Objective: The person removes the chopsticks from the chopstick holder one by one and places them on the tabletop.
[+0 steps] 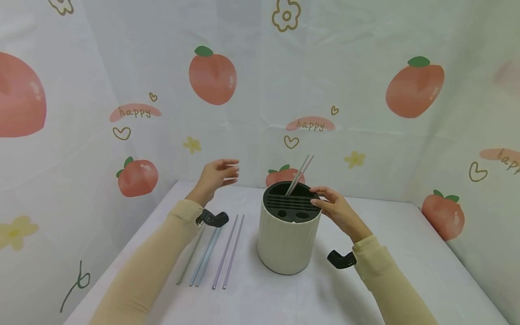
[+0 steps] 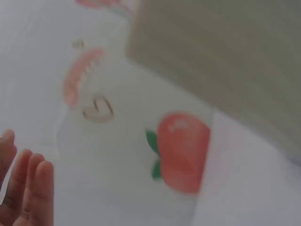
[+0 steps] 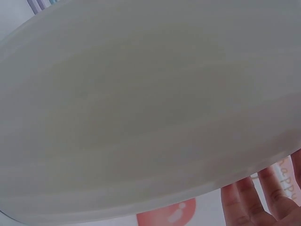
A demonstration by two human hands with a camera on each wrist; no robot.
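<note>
A cream cylindrical utensil holder [image 1: 287,248] with a black slotted top [image 1: 290,206] stands upright on the table. Two thin chopsticks [image 1: 299,175] lean in its rear opening, one greyish green and one pinkish. My right hand [image 1: 335,207] rests on the holder's right rim, thumb and fingers reaching over the edge. Seen from the right wrist, the pale wall [image 3: 141,113] fills most of the view and hides those fingertips. To the left of the holder my left hand [image 1: 217,178] is raised with loosely extended fingers and holds nothing; its fingers show at the left wrist view's lower left.
Left of the holder lie purple chopsticks [image 1: 229,255], blue chopsticks [image 1: 206,262] and a green chopstick [image 1: 188,258], partly under the left forearm. They rest on a white-covered table [image 1: 365,289]. Behind hangs a white curtain [image 1: 252,126] printed with peaches.
</note>
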